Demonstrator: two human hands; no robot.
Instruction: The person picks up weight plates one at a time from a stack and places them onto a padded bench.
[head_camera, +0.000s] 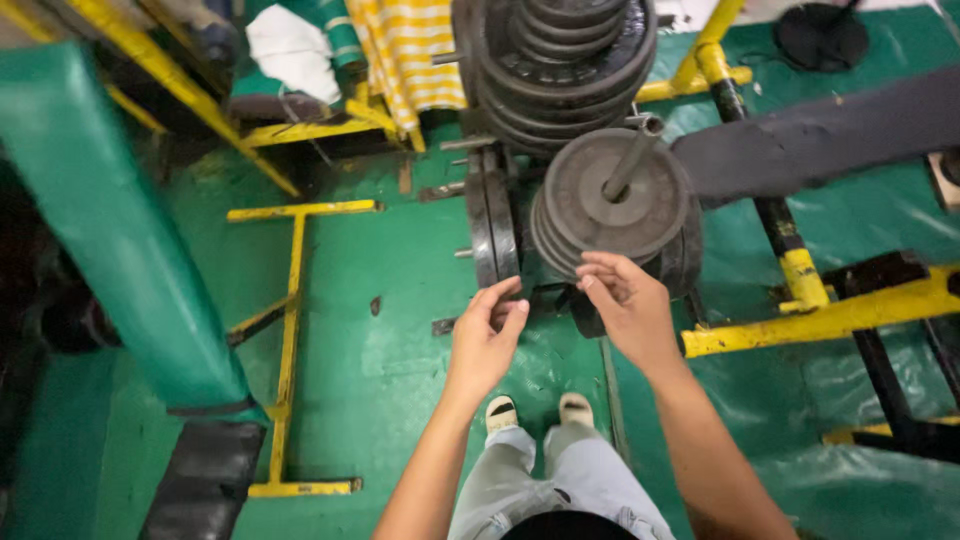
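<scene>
Head view looks straight down on a person reaching toward the plates (612, 200), a stack of dark iron discs on a tilted peg (630, 160) of the rack. Right hand (630, 305) has its fingers curled at the lower rim of the front plate, touching or just short of it; left hand (487, 335) hovers just beside, fingers loosely bent, holding nothing. I'd worry about the shoes (540, 410) directly below: a one-handed grip on a rim could slip, and a plate sliding off the peg would drop onto the toes or the green floor (380, 340).
</scene>
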